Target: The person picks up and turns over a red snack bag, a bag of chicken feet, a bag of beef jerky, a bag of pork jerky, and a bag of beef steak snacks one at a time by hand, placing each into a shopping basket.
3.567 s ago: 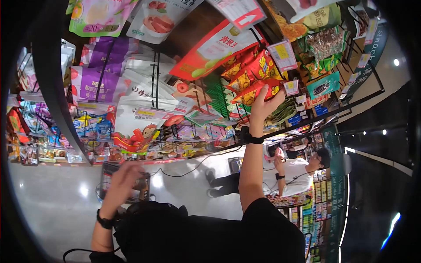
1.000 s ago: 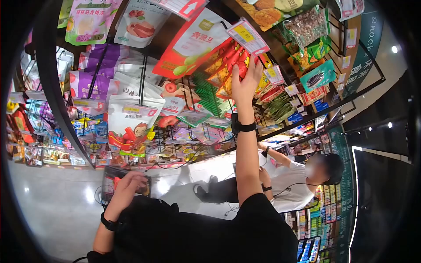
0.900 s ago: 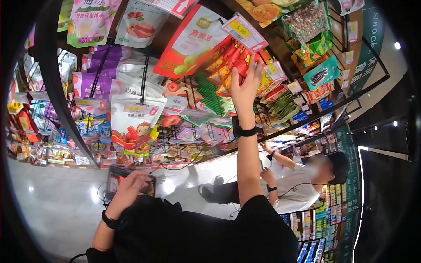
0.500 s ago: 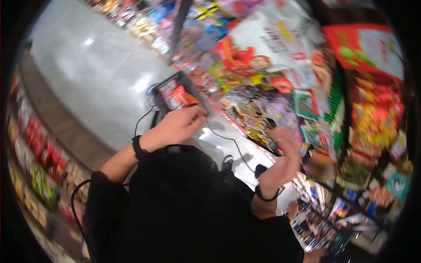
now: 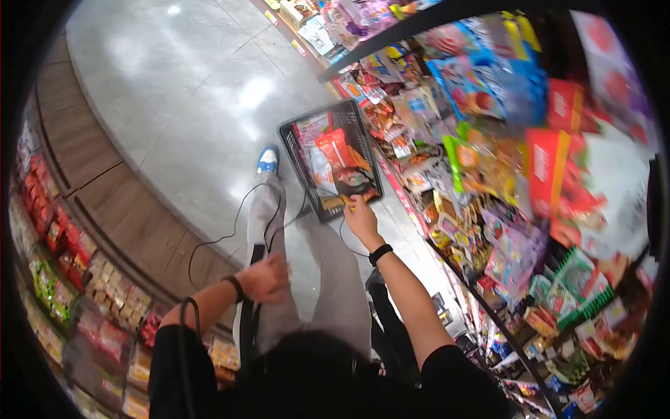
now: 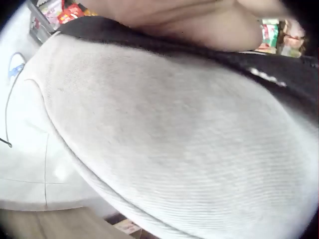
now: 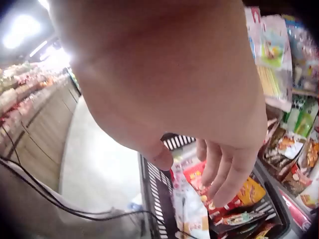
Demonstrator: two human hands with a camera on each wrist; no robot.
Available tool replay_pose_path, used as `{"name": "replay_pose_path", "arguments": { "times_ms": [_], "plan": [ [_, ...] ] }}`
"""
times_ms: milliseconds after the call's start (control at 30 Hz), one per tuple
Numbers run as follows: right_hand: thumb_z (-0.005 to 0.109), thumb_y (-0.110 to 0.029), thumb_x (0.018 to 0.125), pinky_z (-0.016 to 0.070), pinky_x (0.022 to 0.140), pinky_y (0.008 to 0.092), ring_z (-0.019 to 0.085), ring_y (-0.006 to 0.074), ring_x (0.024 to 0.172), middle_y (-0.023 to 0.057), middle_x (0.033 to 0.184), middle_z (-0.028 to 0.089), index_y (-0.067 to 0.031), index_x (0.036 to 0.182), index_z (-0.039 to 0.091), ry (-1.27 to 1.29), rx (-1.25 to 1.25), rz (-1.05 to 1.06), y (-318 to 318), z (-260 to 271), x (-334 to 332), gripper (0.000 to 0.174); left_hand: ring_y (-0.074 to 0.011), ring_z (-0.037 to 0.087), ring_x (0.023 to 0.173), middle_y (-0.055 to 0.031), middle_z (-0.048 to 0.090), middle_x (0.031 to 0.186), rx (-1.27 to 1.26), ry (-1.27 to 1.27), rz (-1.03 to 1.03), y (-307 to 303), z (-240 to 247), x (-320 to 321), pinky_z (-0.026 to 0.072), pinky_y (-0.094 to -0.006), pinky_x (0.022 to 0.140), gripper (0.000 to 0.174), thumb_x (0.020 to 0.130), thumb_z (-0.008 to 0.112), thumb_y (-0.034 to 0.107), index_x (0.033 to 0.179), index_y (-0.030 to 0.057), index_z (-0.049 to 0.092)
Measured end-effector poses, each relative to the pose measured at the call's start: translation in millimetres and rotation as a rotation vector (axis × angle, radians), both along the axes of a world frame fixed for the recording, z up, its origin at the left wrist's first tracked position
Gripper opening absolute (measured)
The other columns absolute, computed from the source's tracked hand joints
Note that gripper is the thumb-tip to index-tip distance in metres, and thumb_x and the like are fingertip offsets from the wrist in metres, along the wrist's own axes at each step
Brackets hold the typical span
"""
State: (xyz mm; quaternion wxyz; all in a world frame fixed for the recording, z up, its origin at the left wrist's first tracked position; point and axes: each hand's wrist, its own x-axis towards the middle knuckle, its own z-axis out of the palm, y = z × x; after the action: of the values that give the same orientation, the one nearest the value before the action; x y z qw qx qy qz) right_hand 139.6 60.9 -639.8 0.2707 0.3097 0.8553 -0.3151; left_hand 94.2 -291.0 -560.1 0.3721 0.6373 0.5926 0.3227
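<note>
A black basket point(image 5: 371, 148) with slotted walls stands in front of the person's legs in the head view, holding several packets, among them a red one point(image 5: 335, 149). Over its near edge is the right hand point(image 5: 364, 223); in the right wrist view this hand point(image 7: 174, 84) hangs above the packets, fingers bent loosely down, thumb apart, nothing visible between them. The left hand point(image 5: 265, 279), motion-blurred, is over the grey trousers and apart from the basket. In the left wrist view part of the left hand point(image 6: 199, 22) shows above the trousers; its fingers are not clear.
Hanging snack bags point(image 5: 481, 87) crowd the shelves on the right, close beside the basket. Low shelving with a wooden ledge point(image 5: 105, 192) runs along the left. A thin cable point(image 5: 220, 241) loops near the legs, and a blue-and-white shoe point(image 5: 267, 159) is left of the basket.
The head view has turned from the shelf down to the floor. The right hand has left the red and yellow bags and come over the basket; the left hand has moved back over the trousers.
</note>
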Motion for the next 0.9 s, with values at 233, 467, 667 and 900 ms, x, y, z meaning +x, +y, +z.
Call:
{"name": "replay_pose_path", "arguments": {
  "times_ms": [233,467,667,900],
  "plan": [
    [0.071,-0.015,0.083,0.0476,0.097,0.0524,0.058,0.048,0.113,0.0307,0.121,0.059,0.0061,0.135,0.044,0.227,0.252,0.202,18.7,-223.7,-52.6,0.062,-0.0281,0.061,0.098,-0.0113,0.064,0.095,0.054,-0.415,-0.027,-29.5,-62.6,5.4,0.0429,-0.0437,0.101,0.029,0.078,0.056,0.032,0.089,0.0069,0.065],
    [0.051,-0.005,0.096,0.0546,0.093,0.0503,0.061,0.0461,0.118,0.0265,0.142,0.051,-0.0028,0.146,0.04,0.209,0.249,0.257,58.9,-324.4,-148.0,0.051,-0.0259,0.061,0.119,-0.0066,0.068,0.123,0.001,-0.504,-0.084,-50.6,-79.1,7.7,0.042,-0.0439,0.11,0.047,0.077,0.052,0.028,0.117,0.0087,0.069],
    [0.064,-0.017,0.09,0.0598,0.072,0.0432,0.072,0.0302,0.09,0.0137,0.1,0.066,-0.009,0.095,0.069,0.03,0.453,0.65,31.4,-297.6,-130.6,0.01,-0.0279,0.061,0.117,-0.0089,0.068,0.121,-0.011,-0.495,-0.083,-43.3,-75.7,6.4,0.0423,-0.0431,0.108,0.046,0.076,0.052,0.027,0.115,0.0099,0.069],
    [0.06,-0.018,0.098,0.0525,0.072,0.0482,0.066,0.0379,0.087,0.0165,0.094,0.063,-0.0042,0.098,0.06,0.393,0.149,0.096,1.7,-40.4,-29.1,0.014,-0.0317,0.061,0.105,-0.0136,0.066,0.106,-0.022,-0.305,-0.065,-12.8,-37.5,-32.8,0.0449,-0.0445,0.099,0.036,0.072,0.057,0.026,0.102,0.009,0.066]
  ]
}}
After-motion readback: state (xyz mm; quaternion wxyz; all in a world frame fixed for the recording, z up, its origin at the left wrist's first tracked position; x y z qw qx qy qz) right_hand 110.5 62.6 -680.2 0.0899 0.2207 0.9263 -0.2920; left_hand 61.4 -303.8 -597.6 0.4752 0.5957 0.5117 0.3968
